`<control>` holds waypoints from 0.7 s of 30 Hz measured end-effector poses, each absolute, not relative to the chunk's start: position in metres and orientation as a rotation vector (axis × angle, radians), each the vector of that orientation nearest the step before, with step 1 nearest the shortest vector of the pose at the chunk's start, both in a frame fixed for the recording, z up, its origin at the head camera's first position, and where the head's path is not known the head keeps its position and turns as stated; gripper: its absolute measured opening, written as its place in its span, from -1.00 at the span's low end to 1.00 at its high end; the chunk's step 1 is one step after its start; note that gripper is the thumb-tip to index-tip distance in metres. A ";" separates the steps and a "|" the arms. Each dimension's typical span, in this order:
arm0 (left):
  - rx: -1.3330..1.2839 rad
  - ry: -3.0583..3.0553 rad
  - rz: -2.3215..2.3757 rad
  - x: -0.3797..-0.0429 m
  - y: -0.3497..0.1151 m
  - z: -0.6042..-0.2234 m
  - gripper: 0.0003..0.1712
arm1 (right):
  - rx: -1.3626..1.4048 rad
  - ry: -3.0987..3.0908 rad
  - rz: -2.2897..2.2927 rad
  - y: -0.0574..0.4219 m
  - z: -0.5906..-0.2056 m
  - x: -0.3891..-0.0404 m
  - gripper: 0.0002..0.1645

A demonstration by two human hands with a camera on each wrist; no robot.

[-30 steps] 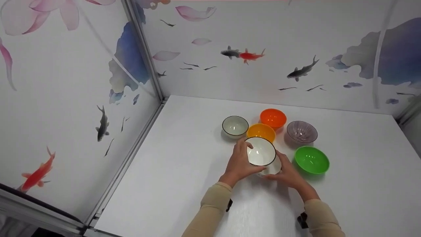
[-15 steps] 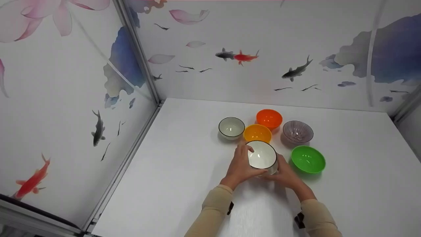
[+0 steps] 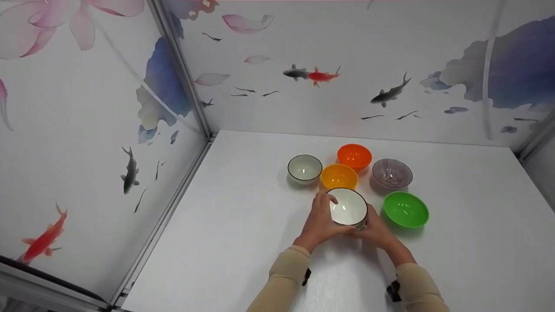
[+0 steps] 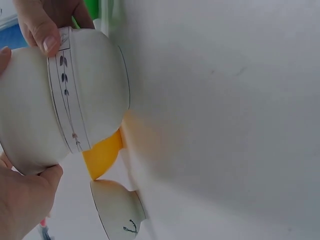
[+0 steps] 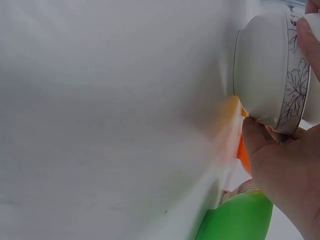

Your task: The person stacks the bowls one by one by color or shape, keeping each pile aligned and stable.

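A white bowl with a dark rim (image 3: 348,207) is in my left hand (image 3: 321,221), the thumb along its near side and the fingers over its left edge. It sits nested in a second white bowl (image 4: 100,82), which has a leaf-patterned band below its rim. My right hand (image 3: 377,229) grips this lower bowl from the right, with a fingertip pressed under its side in the right wrist view. From the head, the upper bowl and the hands hide most of the lower one. In the left wrist view the lower bowl's foot is right by the white table (image 4: 225,125).
Just beyond my hands stand a yellow bowl (image 3: 339,177) and an orange bowl (image 3: 354,156). A pale grey-green bowl (image 3: 305,169) is to their left. On the right are a purplish ribbed bowl (image 3: 392,173) and a green bowl (image 3: 406,209). Printed panels (image 3: 329,108) wall the table's back and left.
The upper white bowl has come down and slightly right into the patterned bowl, so less of the lower bowl shows. Both hands have drawn closer together. The head view has shifted a little.
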State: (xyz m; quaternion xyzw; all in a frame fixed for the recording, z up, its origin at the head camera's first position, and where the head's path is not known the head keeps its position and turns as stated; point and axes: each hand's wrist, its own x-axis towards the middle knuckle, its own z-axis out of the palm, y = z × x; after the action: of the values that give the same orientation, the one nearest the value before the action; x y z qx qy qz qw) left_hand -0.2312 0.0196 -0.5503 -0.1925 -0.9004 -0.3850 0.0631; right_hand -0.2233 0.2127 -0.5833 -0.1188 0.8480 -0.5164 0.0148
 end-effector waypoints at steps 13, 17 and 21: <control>-0.588 -2.724 -1.154 -0.230 0.029 -0.558 -0.07 | -0.351 2.580 -1.667 0.215 -0.582 -0.224 0.26; -0.566 -2.761 -1.128 -0.229 0.031 -0.558 -0.08 | -0.347 2.534 -1.680 0.216 -0.581 -0.223 0.28; -0.533 -2.809 -1.105 -0.228 0.031 -0.556 -0.09 | -0.337 2.510 -1.684 0.216 -0.582 -0.222 0.30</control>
State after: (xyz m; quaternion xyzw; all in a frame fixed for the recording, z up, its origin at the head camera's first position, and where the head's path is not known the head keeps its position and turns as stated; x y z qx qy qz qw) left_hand -0.2278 0.0311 -0.5560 -0.1737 -0.9157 -0.3603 0.0381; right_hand -0.2224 0.2160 -0.5824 -0.1107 0.8241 -0.5532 0.0501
